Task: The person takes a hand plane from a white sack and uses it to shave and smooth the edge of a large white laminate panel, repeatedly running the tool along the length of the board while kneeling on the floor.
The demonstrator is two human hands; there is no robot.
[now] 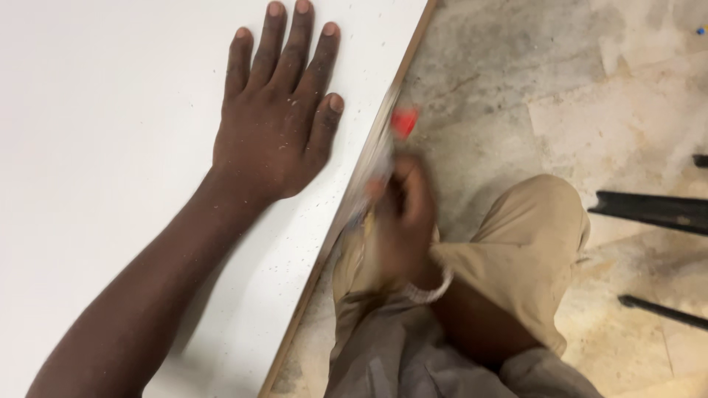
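The left hand point(276, 118) lies flat with fingers spread on the white board point(110, 147) near its right edge, pressing it steady. The right hand point(405, 214) is clamped on a blurred red-tipped tool point(403, 121) against that edge.

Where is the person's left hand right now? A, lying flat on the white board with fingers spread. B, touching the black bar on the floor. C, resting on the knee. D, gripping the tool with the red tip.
A: the left hand lies palm down on the white board, fingers spread, while the blurred right hand holds a red-tipped tool at the board's edge.
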